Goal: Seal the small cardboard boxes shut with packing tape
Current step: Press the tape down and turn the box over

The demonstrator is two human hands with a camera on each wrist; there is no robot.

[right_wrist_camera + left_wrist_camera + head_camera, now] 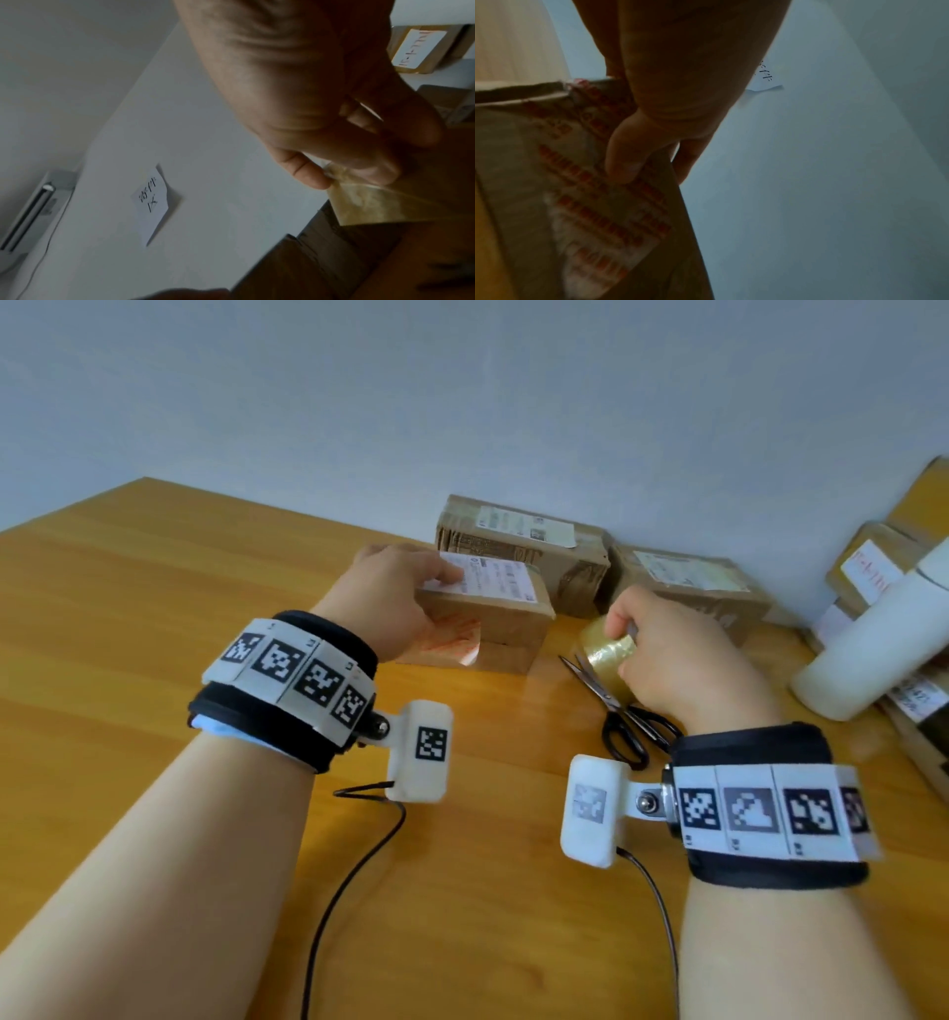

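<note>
Left grip point(390, 603) holds the small cardboard box point(493, 618) on the surface point(154, 618), fingers curled over its top and side. Right grip point(667, 660) pinches the tape end point(359, 203) from the tape roll point(608, 652) beside the scissors point(616, 706). I think the strip should be pulled straight, kept flat, and the box held firm before pressing it over the seam.

— where's the box point(506, 618)?
— on the table point(154, 618), left of the tape point(608, 652) and scissors point(613, 706).
— behind it?
— two boxes point(518, 546) against the wall point(462, 392); more parcels point(873, 567) stacked far right.
</note>
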